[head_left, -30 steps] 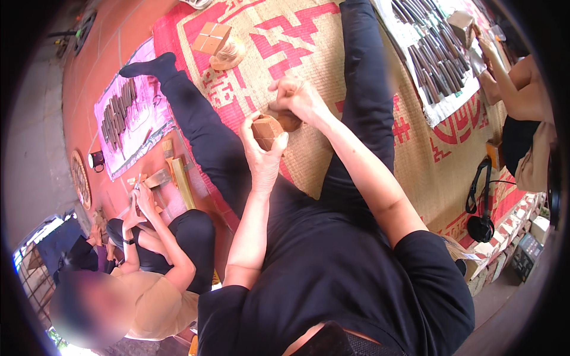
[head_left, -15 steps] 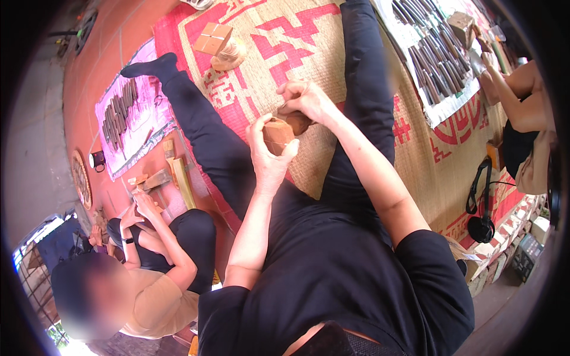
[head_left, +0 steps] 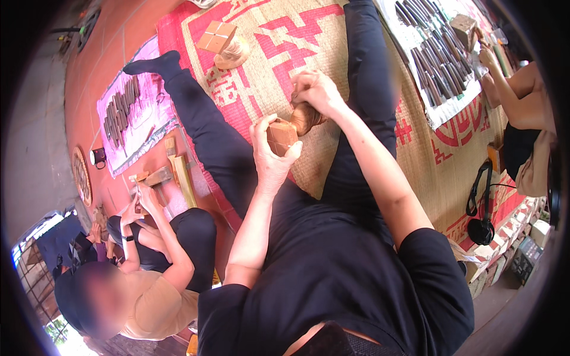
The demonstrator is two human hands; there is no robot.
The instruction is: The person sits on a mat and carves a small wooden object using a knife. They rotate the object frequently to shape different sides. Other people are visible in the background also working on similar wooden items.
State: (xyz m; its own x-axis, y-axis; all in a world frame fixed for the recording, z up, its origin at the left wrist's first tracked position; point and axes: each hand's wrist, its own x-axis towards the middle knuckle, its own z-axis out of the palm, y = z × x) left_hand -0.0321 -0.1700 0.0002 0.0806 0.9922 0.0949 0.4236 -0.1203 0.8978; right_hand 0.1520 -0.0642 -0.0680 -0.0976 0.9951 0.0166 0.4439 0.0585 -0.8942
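A wooden carving with a squared block end (head_left: 281, 137) and a rounded, dark-grained end (head_left: 304, 120) lies tilted between my legs. My left hand (head_left: 270, 155) grips the block end, thumb on the near side and fingers round the far side. Thin pale lines cross the block's face. Over the rounded end, my right hand (head_left: 319, 94) is bent with its fingers drawn together, close against the wood. Whatever those fingertips pinch, if anything, is too small to make out. Farther off on the mat stands a similar carving (head_left: 216, 37) with a marked block on top.
Chisels (head_left: 436, 62) lie in rows on a white cloth at right; more tools (head_left: 122, 110) lie on a pink cloth at left. A person (head_left: 157, 296) sits at my left near a mallet (head_left: 157, 177) and brush. Another person's arm (head_left: 522, 110) reaches in at right.
My right hand has shifted slightly up and to the right, uncovering more of the rounded end. The carving has turned a little in my left hand, which keeps its grip.
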